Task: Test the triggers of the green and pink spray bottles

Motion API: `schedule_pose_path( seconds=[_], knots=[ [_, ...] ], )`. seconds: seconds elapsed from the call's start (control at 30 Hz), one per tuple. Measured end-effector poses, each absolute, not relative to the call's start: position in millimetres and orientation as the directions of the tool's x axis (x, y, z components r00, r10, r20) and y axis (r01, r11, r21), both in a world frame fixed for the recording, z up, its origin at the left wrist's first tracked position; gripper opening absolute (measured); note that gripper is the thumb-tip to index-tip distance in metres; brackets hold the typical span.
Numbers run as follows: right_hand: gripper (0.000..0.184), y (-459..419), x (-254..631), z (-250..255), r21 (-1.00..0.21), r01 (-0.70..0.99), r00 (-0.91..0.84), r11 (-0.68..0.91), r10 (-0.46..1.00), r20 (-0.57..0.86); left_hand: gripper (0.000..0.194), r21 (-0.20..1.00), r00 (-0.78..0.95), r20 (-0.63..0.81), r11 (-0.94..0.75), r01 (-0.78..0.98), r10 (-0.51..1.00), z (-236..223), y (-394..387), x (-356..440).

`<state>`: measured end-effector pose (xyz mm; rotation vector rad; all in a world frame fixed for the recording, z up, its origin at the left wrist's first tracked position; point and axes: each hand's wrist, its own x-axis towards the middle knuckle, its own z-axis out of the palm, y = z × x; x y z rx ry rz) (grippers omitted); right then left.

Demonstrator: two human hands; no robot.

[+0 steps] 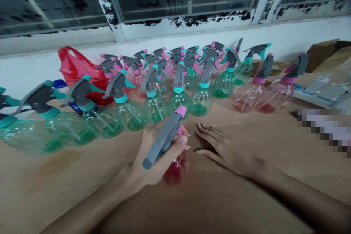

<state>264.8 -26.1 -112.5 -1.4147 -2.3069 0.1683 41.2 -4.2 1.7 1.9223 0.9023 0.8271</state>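
My left hand (159, 157) is wrapped round the neck of a pink spray bottle (175, 172) near the middle of the table. Its grey trigger head with a pink nozzle points away from me, and red liquid shows low in the clear bulb. Fingers hide the bottle's collar. To the right, my right hand (219, 146) lies palm down on the wooden table (236, 204), fingers stretched out and holding nothing. Just beyond both hands stand green spray bottles (156, 108) with grey heads and turquoise collars.
More green and pink spray bottles (246, 97) stand in rows toward the wall. A red plastic bag (74, 65) lies back left. At the right are a brown paper bag (329, 56), a white tray (312, 97) and a blurred-out patch (326, 126). Windows line the back.
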Motion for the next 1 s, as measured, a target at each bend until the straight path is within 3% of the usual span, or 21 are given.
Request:
schedule_pose_path(
  seconds=[0.17,0.47,1.0],
  knots=[
    [0.059,-26,265,-113,-0.328,0.817,-0.383,0.474,0.872,0.306,0.012,0.879,0.569,0.219,-0.413,0.237,0.792,0,-4,40],
    [0.06,-25,267,-115,-0.319,0.82,-0.393,0.475,0.873,0.291,0.027,0.743,0.516,0.295,-0.533,0.404,0.804,-7,-4,40],
    [0.06,-26,265,-113,-0.307,0.83,-0.389,0.465,0.878,0.278,0.027,0.797,0.506,0.221,-0.453,0.398,0.834,-10,-5,38]
  ],
)
